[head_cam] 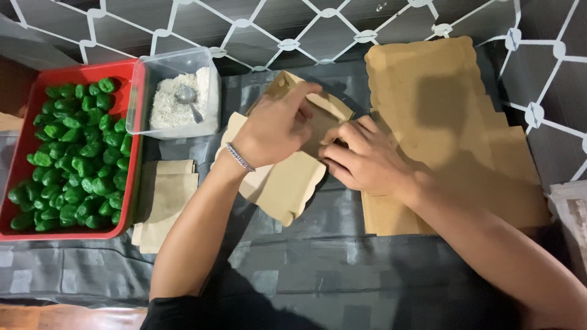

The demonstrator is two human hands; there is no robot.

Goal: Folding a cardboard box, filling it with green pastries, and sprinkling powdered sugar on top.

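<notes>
At the centre of the frame a brown kraft-paper box blank (287,177) with scalloped edges is being folded over a dark cloth-covered table (342,269); it is grasped from above by the left hand (275,125), whose fingers are curled over a raised flap, a metal bracelet (239,157) being seen at the wrist; its right edge is pinched by the right hand (361,156), fingertips pressed on the fold. The blank is judged light, thin and fairly stiff, easily creased or torn at the scallops, so it is best gripped along the fold lines and flaps; 1 stack of flat blanks (440,122) lies at the right, a smaller pile of paper pieces (165,201) at lower left; a red tray of green sweets (67,146) and a clear tub of grated coconut with a spoon (177,98) are set at upper left.
</notes>
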